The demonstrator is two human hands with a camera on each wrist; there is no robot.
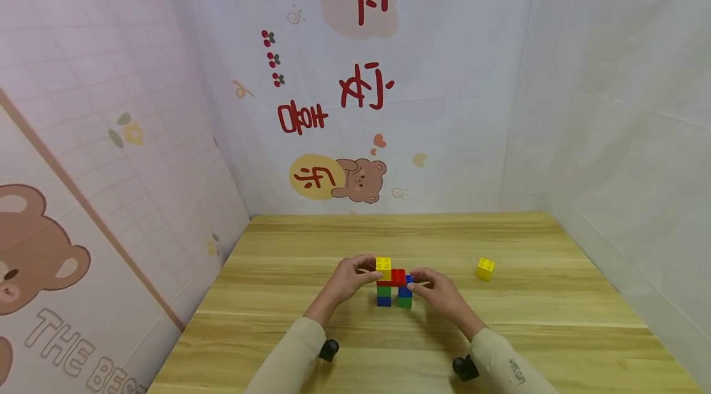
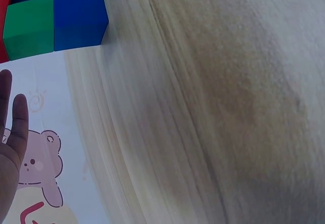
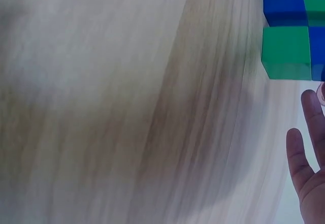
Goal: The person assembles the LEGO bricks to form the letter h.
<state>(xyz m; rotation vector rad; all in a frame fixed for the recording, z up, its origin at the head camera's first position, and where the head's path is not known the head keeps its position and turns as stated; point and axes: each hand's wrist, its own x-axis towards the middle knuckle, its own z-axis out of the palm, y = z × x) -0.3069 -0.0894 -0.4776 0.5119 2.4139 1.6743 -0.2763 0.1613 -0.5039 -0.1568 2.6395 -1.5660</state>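
On the table stands a small arch of toy building blocks. Its left column has a blue block at the bottom and a green block above. The right column is a green block under a blue block. A red block bridges the two, and a yellow block sits on its left end. My left hand pinches the yellow block from the left, thumb in front. At the right column, my right hand holds the upper blue block between thumb and fingers. Both wrist views show the lower blocks beside spread fingers.
Another yellow block lies apart on the wooden table, to the right of the arch. A printed cloth hangs behind the table, with more cloth at both sides.
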